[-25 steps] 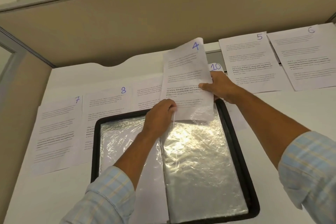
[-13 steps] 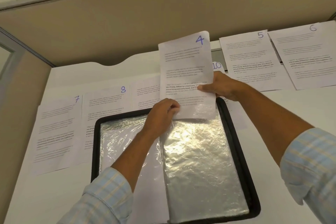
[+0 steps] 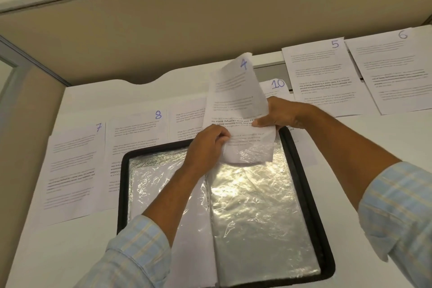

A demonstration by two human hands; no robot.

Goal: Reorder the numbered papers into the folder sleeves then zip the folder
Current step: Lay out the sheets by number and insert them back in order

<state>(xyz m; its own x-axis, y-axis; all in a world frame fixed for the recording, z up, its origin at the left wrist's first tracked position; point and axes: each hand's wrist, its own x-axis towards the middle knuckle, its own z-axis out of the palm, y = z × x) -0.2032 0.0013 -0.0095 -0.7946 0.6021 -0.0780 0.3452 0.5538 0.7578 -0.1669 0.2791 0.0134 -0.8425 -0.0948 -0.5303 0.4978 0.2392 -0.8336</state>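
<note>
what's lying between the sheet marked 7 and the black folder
In the head view, the sheet marked 8 lies between sheet 7 and the folder; the folder's left edge overlaps it.

1. The open folder [image 3: 301, 170] lies on the desk [image 3: 58, 252].
2. Sheet 7 [image 3: 72, 170] lies at its 9 o'clock. Sheet 8 [image 3: 135, 138], at 10 o'clock, is partly under its rim.
3. Sheet 10 [image 3: 275, 87] lies at 1 o'clock. Sheet 5 [image 3: 325, 77] and sheet 6 [image 3: 395, 70] lie side by side toward 2 o'clock.
4. Sheet 4 [image 3: 233, 96] stands at 12 o'clock, its lower end in the right sleeve [image 3: 257, 206].
</note>
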